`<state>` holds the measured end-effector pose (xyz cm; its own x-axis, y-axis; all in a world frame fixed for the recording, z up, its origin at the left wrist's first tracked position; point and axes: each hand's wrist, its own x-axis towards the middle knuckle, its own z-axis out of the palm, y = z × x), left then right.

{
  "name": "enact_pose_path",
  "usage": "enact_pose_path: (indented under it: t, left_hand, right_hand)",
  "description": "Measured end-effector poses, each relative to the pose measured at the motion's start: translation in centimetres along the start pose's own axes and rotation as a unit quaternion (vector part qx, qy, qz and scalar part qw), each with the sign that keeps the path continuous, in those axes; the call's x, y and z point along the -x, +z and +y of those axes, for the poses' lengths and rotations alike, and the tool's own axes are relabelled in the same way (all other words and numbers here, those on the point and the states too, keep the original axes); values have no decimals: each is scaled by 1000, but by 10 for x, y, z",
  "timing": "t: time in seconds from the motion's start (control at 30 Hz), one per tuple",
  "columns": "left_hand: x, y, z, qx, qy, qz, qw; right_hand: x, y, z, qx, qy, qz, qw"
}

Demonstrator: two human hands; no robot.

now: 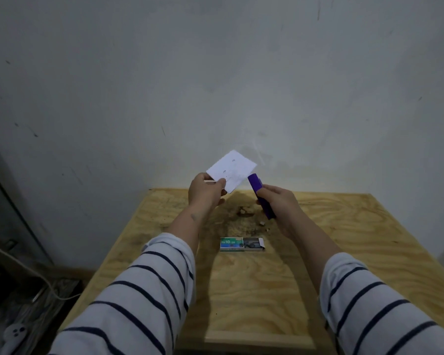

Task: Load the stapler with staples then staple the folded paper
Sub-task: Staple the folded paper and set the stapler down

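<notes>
Left hand (207,192) pinches folded white paper (232,171) midair; right hand (278,203) grips purple plastic stapler (259,194) beside it. Green staple box (242,244) lies on plywood surface (344,239).

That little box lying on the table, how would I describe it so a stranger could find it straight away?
Start at the plywood table against the pale wall. Near its middle, between the two striped sleeves and nearer the camera than the hands, lies the staple box, flat, with one end open. It alone on the table is green and printed; the purple stapler and white folded paper are held in the air.
</notes>
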<state>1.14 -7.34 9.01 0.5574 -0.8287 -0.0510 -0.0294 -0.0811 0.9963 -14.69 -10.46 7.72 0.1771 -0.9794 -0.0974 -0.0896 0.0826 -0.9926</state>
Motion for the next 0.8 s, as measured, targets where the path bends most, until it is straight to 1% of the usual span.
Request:
enact_pose_path:
  t: [0.07, 0.1, 0.17, 0.27, 0.33, 0.43, 0.57, 0.63, 0.73, 0.8]
  left_hand:
    - [0, -2, -5, 10, -9, -2, 1000]
    - [0, -3, -8, 10, -13, -2, 1000]
    - [-1, -6, -18, -19, -7, -4, 1000]
    - [-4, -9, -38, -88, 15, -16, 996]
    - [-6, -8, -50, -126, 22, -21, 992]
    - [-8, -4, -65, -250, 45, -44, 966]
    - [-4, -2, -74, -416, 80, -33, 905]
    - [-3, -3, -76, -448, 93, -29, 889]
    - [-2, -6, -77, -442, 90, -21, 892]
    - [-1, -8, -78, -446, 85, -32, 890]
  right_hand:
    - [-4, -4, 6, 63, -35, 42, 997]
    - [-6, -8, 10, 120, -61, 71, 988]
    - [-10, -15, 20, 240, -91, 122, 959]
    - [-18, -26, 34, 340, -68, 164, 923]
    - [-25, -31, 41, 387, -57, 166, 905]
    - [-30, -31, 44, 434, -52, 161, 885]
    - [-34, -25, 50, 461, -58, 161, 871]
    - [-38, -23, 56, 476, -58, 153, 864]
    - [-36, -23, 60, 483, -59, 145, 862]
    - [-28, -24, 60, 487, -77, 146, 858]
